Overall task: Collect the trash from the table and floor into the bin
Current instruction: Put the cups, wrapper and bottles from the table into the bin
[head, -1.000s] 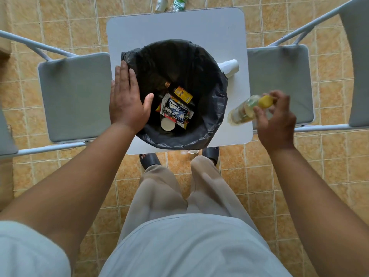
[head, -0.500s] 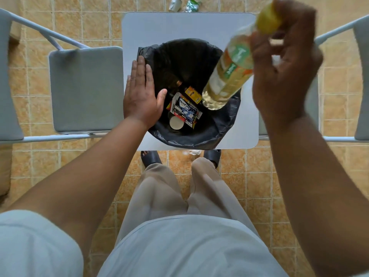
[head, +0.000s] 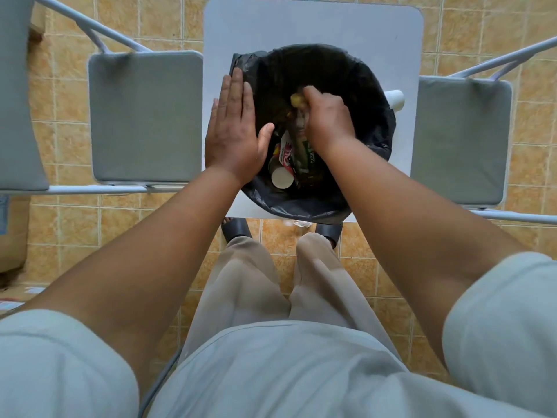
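Right hand [head: 327,120] is seen plunged into the mouth of the bin [head: 373,95], at the centre of the frame, fingers closed around the yellow-capped neck of a bottle [head: 304,146]. The bottle is held cap-up, its body pointing down into the bin among the rubbish already there; a green label is glimpsed below the wrist. Just left of it, a red-and-white wrapper [head: 286,153] and a pale round lid [head: 282,177] are seen lying at the bottom.

Left hand [head: 233,131] is laid flat on the bin's left rim, fingers together and stretched out, thumb spread toward the opening; nothing is grasped, the black liner is simply pressed under the palm.

The bin is stood on a small white table [head: 313,25], upper centre of the frame. A white paper cup [head: 395,98] is spotted on the table just beside the bin's right edge, partly hidden by the liner. Grey padded chairs are placed either side: one [head: 144,116] at left, one [head: 461,140] at right. Below the table's near edge, a scrap of clear wrapper [head: 300,223] is seen on the tiled floor [head: 452,40] between the person's sandals.
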`<state>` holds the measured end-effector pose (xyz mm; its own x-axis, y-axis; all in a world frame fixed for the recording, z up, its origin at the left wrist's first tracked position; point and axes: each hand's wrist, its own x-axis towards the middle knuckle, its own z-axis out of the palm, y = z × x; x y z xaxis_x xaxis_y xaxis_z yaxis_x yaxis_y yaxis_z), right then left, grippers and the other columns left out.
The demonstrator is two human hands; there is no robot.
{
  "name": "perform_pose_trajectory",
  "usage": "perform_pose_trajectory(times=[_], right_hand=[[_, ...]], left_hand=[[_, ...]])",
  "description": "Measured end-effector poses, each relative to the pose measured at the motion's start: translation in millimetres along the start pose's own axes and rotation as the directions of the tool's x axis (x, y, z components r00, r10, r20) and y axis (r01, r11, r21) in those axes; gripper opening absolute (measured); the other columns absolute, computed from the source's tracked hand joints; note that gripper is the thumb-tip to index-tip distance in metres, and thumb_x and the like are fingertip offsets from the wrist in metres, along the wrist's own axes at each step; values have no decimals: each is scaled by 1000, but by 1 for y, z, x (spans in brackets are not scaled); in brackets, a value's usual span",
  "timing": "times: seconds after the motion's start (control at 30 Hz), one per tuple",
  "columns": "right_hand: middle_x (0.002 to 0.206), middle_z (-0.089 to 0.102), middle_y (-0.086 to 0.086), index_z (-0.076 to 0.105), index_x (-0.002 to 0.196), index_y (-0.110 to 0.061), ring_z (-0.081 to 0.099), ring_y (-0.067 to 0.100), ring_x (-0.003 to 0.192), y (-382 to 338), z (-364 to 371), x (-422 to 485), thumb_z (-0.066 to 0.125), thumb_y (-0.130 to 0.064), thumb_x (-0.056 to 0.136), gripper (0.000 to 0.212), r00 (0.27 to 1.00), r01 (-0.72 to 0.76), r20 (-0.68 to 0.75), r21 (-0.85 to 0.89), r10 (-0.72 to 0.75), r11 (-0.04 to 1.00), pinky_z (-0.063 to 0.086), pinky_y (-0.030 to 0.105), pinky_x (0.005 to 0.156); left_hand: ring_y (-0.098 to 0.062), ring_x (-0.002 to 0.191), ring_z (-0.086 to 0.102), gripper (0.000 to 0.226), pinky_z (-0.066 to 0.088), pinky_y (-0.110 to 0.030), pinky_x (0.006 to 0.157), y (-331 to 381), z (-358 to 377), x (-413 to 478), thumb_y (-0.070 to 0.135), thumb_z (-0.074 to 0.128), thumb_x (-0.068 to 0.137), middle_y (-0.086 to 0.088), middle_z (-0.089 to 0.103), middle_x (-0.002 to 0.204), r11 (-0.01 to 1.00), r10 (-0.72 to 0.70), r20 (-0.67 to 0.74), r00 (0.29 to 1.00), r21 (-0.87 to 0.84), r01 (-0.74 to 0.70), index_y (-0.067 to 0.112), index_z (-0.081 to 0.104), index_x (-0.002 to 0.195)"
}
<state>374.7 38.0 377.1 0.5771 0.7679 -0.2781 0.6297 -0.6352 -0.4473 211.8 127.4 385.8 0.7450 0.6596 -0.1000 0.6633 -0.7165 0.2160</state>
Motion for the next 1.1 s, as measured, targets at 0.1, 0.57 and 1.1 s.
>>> perform_pose_trajectory(times=[0.1, 0.57, 1.1], right_hand=[[122, 56, 17, 25, 154, -31, 59, 31, 99, 0, 8, 11, 47, -19, 100, 60, 981, -68, 175, -117, 88, 991, 52, 42, 81], [168, -9, 7, -4, 159, -11, 7, 24, 155, 3, 14, -18, 49, -27, 102, 79, 954, 64, 298, -136, -21, 989, 33, 40, 116], [135, 60, 18, 58, 135, -5, 55, 33, 126, 143, -59, 53, 47, -12, 96, 41, 967, -151, -200, 54, 159, 987, 42, 37, 108]], left_hand=[[-28, 153, 6, 73, 16, -45, 123, -1, 0, 0, 48, 33, 99, -14, 9, 165, 1000, 3, -6, 1000, 5, -3, 3, 18, 155], [-29, 153, 7, 73, 18, -44, 122, 2, -2, 0, 47, 36, 99, -14, 9, 165, 1000, -6, 6, 1000, 7, 6, 2, 19, 155], [-31, 152, 9, 72, 14, -38, 123, 1, 0, 0, 46, 38, 101, -17, 12, 164, 1000, 10, -43, 999, 24, -9, -2, 23, 152]])
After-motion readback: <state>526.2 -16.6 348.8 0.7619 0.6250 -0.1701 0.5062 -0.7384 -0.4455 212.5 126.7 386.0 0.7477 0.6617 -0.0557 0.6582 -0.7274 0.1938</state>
